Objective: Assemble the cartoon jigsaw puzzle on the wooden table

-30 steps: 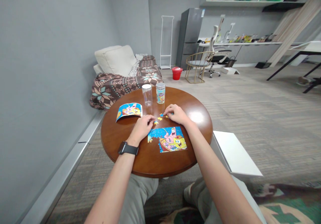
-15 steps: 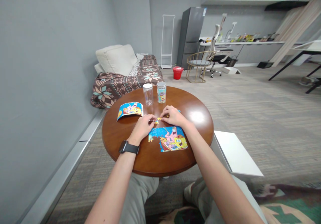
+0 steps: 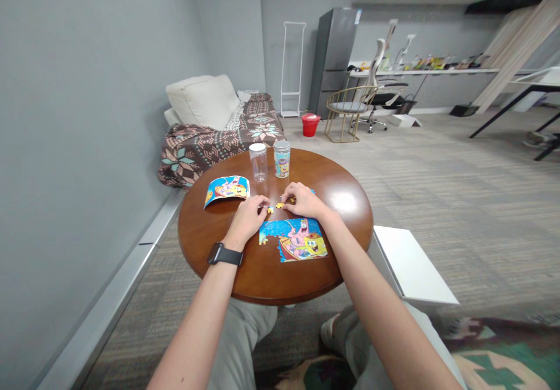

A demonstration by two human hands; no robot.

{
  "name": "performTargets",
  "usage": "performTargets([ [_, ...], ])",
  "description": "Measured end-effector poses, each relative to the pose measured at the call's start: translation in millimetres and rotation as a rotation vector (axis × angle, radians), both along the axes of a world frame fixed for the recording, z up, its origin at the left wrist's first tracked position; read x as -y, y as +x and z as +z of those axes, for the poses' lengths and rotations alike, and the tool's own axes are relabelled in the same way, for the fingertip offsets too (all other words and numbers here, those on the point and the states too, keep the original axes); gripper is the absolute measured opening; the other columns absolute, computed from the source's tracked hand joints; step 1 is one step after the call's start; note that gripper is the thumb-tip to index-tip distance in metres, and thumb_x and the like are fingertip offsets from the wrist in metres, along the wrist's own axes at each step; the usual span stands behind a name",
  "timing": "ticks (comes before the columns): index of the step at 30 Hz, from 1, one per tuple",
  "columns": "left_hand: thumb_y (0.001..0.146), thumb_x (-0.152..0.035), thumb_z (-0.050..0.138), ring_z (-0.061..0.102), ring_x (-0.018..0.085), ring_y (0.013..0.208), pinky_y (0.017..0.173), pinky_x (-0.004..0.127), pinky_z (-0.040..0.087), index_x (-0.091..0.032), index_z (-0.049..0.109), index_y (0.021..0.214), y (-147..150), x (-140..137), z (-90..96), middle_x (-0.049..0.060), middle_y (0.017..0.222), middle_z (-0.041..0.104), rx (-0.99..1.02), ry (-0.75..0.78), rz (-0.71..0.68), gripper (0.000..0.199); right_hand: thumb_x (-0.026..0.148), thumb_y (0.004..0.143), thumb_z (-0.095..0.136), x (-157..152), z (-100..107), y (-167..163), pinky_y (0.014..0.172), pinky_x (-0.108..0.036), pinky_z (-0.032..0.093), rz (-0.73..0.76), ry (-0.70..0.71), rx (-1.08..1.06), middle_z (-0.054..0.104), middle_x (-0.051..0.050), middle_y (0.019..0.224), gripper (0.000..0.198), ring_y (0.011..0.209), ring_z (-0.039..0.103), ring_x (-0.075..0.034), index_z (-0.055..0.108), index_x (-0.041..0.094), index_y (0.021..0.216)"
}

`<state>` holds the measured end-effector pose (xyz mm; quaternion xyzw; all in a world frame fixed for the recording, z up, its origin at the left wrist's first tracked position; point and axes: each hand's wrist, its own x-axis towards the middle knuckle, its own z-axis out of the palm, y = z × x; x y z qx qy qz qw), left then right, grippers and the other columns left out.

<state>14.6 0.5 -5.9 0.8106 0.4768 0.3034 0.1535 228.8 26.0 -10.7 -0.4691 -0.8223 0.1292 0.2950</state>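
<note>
My left hand (image 3: 250,216), with a dark watch on the wrist, pinches a small blue-and-yellow puzzle piece (image 3: 270,210) just above the table. Facing it, my right hand (image 3: 303,201) is closed on a yellow puzzle piece (image 3: 280,206). A small gap separates the two pieces. Below my hands lies a partly joined cartoon jigsaw puzzle (image 3: 301,239), with a notch open at its lower left. A few loose pieces (image 3: 312,191) show behind my right hand, mostly hidden by it. To the left, a curved picture sheet (image 3: 227,188) bears the same cartoon scene.
A clear jar with a white lid (image 3: 259,164) and a printed tin-lidded jar (image 3: 282,160) stand at the back of the round wooden table (image 3: 210,250). A white box (image 3: 415,264) is at the right. Behind are a covered sofa (image 3: 219,136) and a red bucket (image 3: 310,125).
The two pieces were close together between my fingertips; now they are apart, the left one shifted slightly left. My right hand has barely moved.
</note>
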Motion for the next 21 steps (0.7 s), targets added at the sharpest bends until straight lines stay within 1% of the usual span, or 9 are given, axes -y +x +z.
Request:
performTargets([
  [3, 0.087, -0.011, 0.059, 0.068, 0.022, 0.097, 0.092, 0.037, 0.051, -0.019, 0.068, 0.096, 1, 1, 2.5, 0.006, 0.102, 0.075, 0.013, -0.04, -0.009, 0.015, 0.019, 0.076, 0.076, 0, 0, 0, 0.093, -0.038, 0.045, -0.002, -0.001, -0.002, 0.067, -0.004, 0.098, 0.007, 0.094, 0.058, -0.02, 0.071, 0.02, 0.08],
  [6, 0.086, -0.013, 0.062, 0.069, 0.022, 0.097, 0.092, 0.036, 0.052, -0.019, 0.069, 0.096, 1, 1, 2.5, 0.006, 0.102, 0.075, 0.022, -0.052, -0.026, 0.014, 0.018, 0.077, 0.075, 2, 0, -2, 0.092, -0.038, 0.045, -0.009, -0.004, 0.004, 0.067, -0.004, 0.098, 0.007, 0.093, 0.058, -0.02, 0.071, 0.02, 0.081],
  [11, 0.085, -0.011, 0.062, 0.069, 0.021, 0.092, 0.088, 0.034, 0.053, -0.018, 0.068, 0.094, 0, -2, -1.4, 0.006, 0.098, 0.073, 0.028, -0.021, -0.034, 0.013, 0.018, 0.077, 0.074, 6, 2, -6, 0.09, -0.037, 0.045, -0.028, 0.005, 0.027, 0.067, -0.005, 0.098, 0.005, 0.093, 0.057, -0.02, 0.071, 0.02, 0.081],
  [14, 0.086, -0.012, 0.062, 0.068, 0.021, 0.093, 0.09, 0.035, 0.053, -0.018, 0.069, 0.096, 0, -3, -1.9, 0.007, 0.1, 0.072, 0.017, -0.003, -0.04, 0.013, 0.016, 0.076, 0.074, 8, 4, -7, 0.09, -0.035, 0.045, -0.014, 0.01, 0.006, 0.069, -0.004, 0.095, 0.006, 0.09, 0.058, -0.019, 0.07, 0.019, 0.08],
  [16, 0.087, -0.013, 0.062, 0.067, 0.022, 0.097, 0.092, 0.037, 0.051, -0.018, 0.07, 0.098, 0, -2, -1.0, 0.007, 0.103, 0.073, -0.001, 0.001, -0.046, 0.014, 0.013, 0.075, 0.072, 9, 4, -9, 0.085, -0.033, 0.046, 0.003, -0.014, -0.035, 0.07, -0.003, 0.088, 0.008, 0.085, 0.059, -0.018, 0.07, 0.019, 0.08],
  [18, 0.088, -0.015, 0.062, 0.067, 0.024, 0.099, 0.093, 0.038, 0.05, -0.019, 0.072, 0.099, 1, -1, 0.5, 0.007, 0.103, 0.074, -0.02, 0.004, -0.048, 0.015, 0.01, 0.075, 0.068, 9, 3, -11, 0.077, -0.028, 0.046, 0.033, -0.069, -0.099, 0.069, -0.001, 0.08, 0.01, 0.077, 0.06, -0.015, 0.069, 0.019, 0.08],
  [21, 0.091, -0.017, 0.06, 0.067, 0.023, 0.099, 0.093, 0.037, 0.05, -0.02, 0.073, 0.098, 2, 1, 2.9, 0.006, 0.101, 0.075, -0.019, 0.012, -0.043, 0.015, 0.013, 0.076, 0.067, 9, 1, -14, 0.065, -0.024, 0.044, 0.082, -0.164, -0.208, 0.065, 0.002, 0.069, 0.007, 0.064, 0.057, -0.012, 0.069, 0.018, 0.081],
])
